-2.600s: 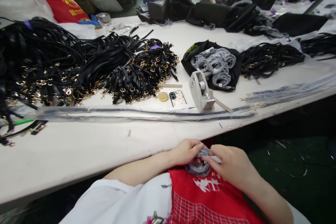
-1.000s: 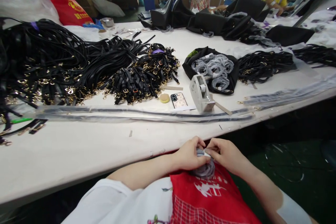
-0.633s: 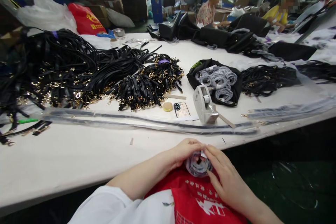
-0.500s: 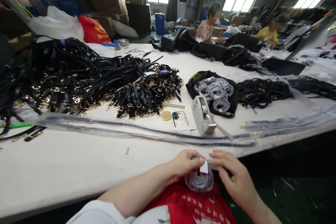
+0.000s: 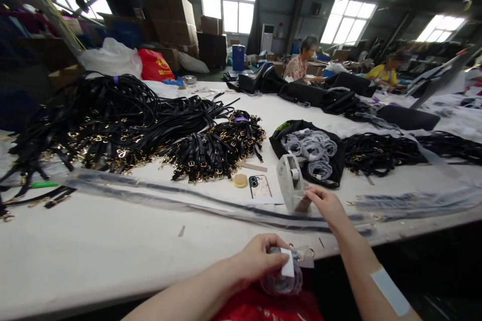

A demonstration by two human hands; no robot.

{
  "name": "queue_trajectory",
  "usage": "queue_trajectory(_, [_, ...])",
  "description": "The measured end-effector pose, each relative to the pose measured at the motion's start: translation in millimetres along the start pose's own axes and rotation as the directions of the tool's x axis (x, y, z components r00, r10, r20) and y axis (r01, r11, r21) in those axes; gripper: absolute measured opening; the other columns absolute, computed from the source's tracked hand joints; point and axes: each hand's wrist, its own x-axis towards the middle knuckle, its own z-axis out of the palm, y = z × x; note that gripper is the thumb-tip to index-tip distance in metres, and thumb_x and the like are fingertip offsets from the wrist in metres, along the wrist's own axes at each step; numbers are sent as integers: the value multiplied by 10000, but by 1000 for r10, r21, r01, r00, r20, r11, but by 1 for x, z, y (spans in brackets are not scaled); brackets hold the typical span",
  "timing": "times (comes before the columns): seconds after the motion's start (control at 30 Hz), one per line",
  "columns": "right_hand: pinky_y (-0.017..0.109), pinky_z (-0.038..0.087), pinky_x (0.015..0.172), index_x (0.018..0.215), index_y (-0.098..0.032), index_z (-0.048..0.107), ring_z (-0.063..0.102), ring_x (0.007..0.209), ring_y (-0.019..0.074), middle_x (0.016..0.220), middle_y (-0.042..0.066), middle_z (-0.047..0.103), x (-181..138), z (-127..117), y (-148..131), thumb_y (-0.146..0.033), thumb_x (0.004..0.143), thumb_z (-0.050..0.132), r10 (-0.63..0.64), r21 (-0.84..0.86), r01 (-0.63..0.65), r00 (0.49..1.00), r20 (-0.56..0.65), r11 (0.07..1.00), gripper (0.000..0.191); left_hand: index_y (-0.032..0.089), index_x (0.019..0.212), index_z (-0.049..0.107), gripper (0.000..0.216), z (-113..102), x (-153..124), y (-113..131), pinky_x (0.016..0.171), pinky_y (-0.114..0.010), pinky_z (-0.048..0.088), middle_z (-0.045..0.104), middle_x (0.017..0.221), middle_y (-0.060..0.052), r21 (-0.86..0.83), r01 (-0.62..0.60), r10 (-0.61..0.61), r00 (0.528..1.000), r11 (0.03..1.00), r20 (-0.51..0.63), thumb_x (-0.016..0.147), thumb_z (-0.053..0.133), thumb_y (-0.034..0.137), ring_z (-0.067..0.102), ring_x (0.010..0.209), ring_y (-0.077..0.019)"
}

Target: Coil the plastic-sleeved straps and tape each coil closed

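My left hand (image 5: 261,263) is closed around a coiled strap in clear plastic wrap (image 5: 281,283), held low at the table's front edge. Its thumb presses a white tag (image 5: 287,263) against the coil. Gold-coloured metal parts and a loose end of plastic stick out at the coil's right side. My right hand (image 5: 330,208) reaches forward to the tape dispenser (image 5: 288,183), thumb and forefinger pinched at its cutting end. The clear tape between those fingertips is hardly visible. A phone (image 5: 259,187) and a round yellow item (image 5: 240,180) lie left of the dispenser.
Black straps with gold buckles (image 5: 203,155) are heaped at the left. A black bag (image 5: 276,140) of wrapped coils stands behind the dispenser. Long plastic-sleeved straps (image 5: 211,204) cross the white table (image 5: 113,241). Two people (image 5: 295,66) sit across the table.
My right hand has left the coil and moved forward to the tape dispenser. My left hand keeps hold of the coil. The view has tilted up a little.
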Motion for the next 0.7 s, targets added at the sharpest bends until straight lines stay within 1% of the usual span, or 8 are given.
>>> queue_trajectory(0.1, [363,472,877,731,-200,682,646,952,275,979,90,730,-20,-9,-4,-518,772,630,16,41,-15,1000,-16,999,325,102,914,669,441,-1,2,1,541,-224,409,632,667,-17,-9,11,-11,1000,1000,4,598,781,388,513,534,-90])
queue_trajectory(0.17, [341,497,789,713,-204,660,654,824,249,834,66,727,-34,-11,-1,-527,774,636,55,51,-55,998,3,997,330,103,906,666,444,0,5,1,534,-225,409,632,670,-19,-14,5,-5,1000,1000,13,599,785,400,511,527,-91])
queue_trajectory(0.27, [324,498,565,628,-217,599,591,528,208,524,12,628,-48,-8,13,-590,735,623,144,62,-149,987,76,987,388,109,900,653,458,5,10,2,527,-226,408,614,649,-5,-32,-20,21,999,999,30,604,793,430,501,516,-90])
queue_trajectory(0.33, [312,466,488,601,-225,572,547,442,194,446,-5,586,-52,-8,21,-617,701,628,188,61,-195,978,95,979,409,113,899,644,476,10,13,5,528,-228,407,584,616,15,-44,-42,44,999,998,33,602,799,450,487,509,-90])
queue_trajectory(0.4, [300,445,491,609,-224,571,544,447,188,447,-7,583,-56,-13,23,-611,697,646,208,53,-212,976,72,976,404,112,900,640,497,14,14,7,532,-232,407,576,623,18,-49,-70,71,997,996,26,600,801,475,479,511,-90])
queue_trajectory(0.47, [287,424,517,651,-217,582,546,483,178,487,-8,591,-64,-20,16,-594,739,639,209,57,-211,977,39,976,391,108,913,642,522,16,16,9,545,-237,407,592,664,6,-37,-95,95,995,995,1,600,797,495,483,532,-93])
queue_trajectory(0.57, [269,407,556,734,-214,585,532,545,160,563,-19,583,-85,-28,-9,-561,827,605,183,94,-186,983,33,978,360,96,949,654,546,19,19,8,606,-245,419,621,743,-25,13,-151,152,987,988,-60,616,788,508,517,618,-114])
queue_trajectory(0.7, [259,407,592,742,-213,571,504,568,148,571,-35,545,-121,-17,-45,-519,885,599,132,252,-182,970,203,951,339,105,978,655,506,22,24,4,666,-260,439,648,812,-51,43,-224,227,967,974,-112,675,752,498,547,703,-146])
